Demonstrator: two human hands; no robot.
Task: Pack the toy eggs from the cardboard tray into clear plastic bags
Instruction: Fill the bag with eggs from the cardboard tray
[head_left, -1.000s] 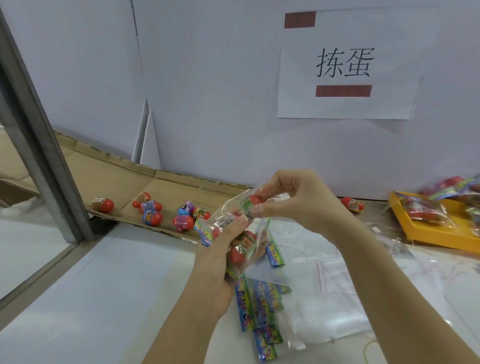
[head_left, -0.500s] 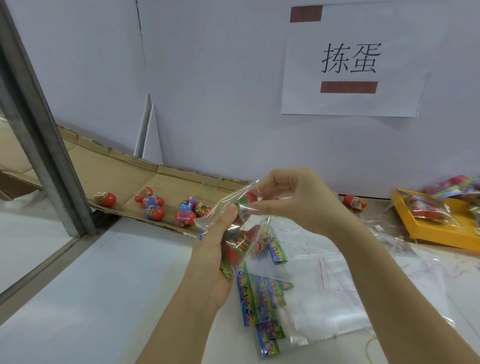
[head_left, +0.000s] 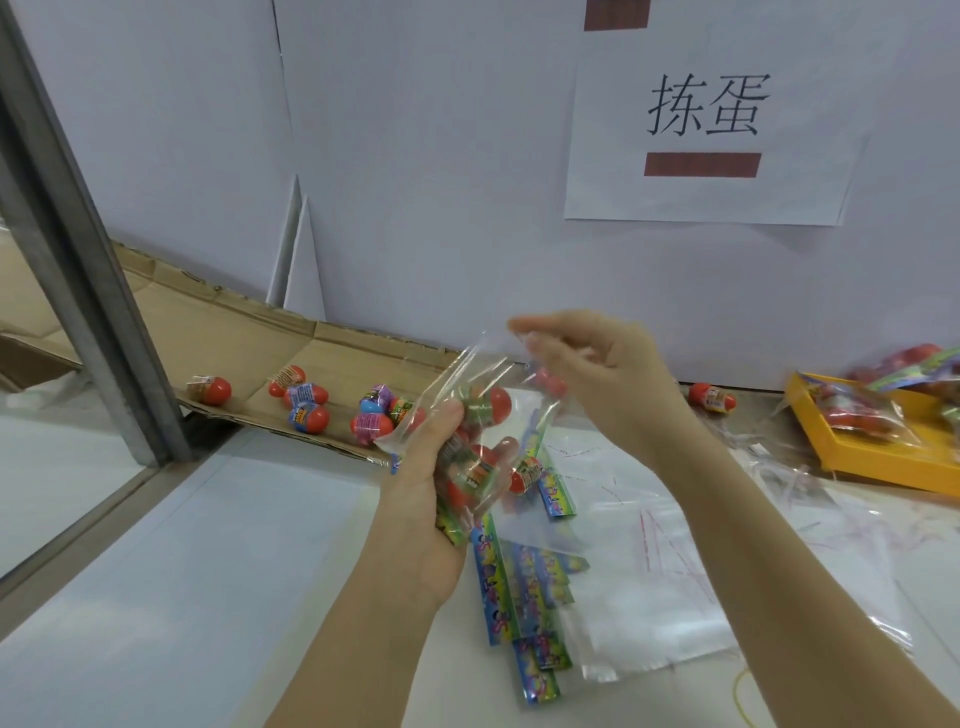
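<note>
Quick count: seven loose eggs (head_left: 310, 417) on the cardboard tray (head_left: 249, 332), at 10 o'clock from the hands. One stray egg (head_left: 711, 397) on the counter (head_left: 208, 571) at 3 o'clock. Two hands, left hand (head_left: 421, 493) and right hand (head_left: 608, 384), hold one clear bag (head_left: 467, 369) with at least three eggs inside; exact number is hard to tell. One yellow tray (head_left: 883, 467) further out at 3, one paper sign (head_left: 613, 182) at 1. Card strips (head_left: 498, 587) at 6 overlap too much to count.

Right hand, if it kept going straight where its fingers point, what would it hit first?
The right hand pinches the bag; leftward past it the way looks free to the wall behind the tray, though depth is unclear.
</note>
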